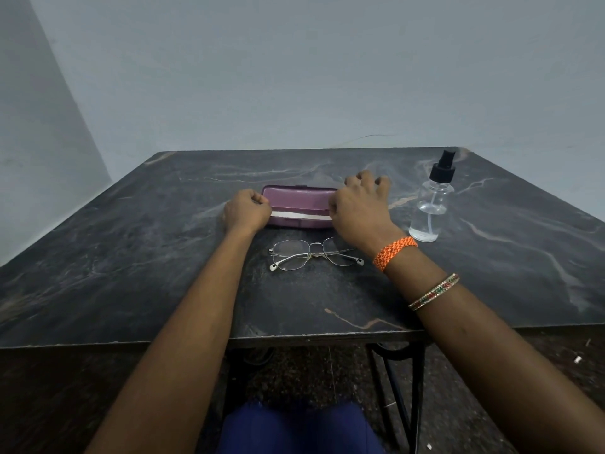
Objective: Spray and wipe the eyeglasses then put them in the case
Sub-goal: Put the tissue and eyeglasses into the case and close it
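Case [299,207] gripped at both ends by left hand [247,209] and right hand [360,208]; glasses [314,253] lain crosswise just nearer, closer to right.

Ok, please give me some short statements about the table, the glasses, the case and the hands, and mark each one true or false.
1. The eyeglasses lie inside the case. False: they lie on the table, nearer the person.
2. The spray bottle stands upright. True.
3. Both hands are at the case, the left hand and right hand at opposite ends. True.
4. The right hand holds the spray bottle. False: nothing touches the bottle.
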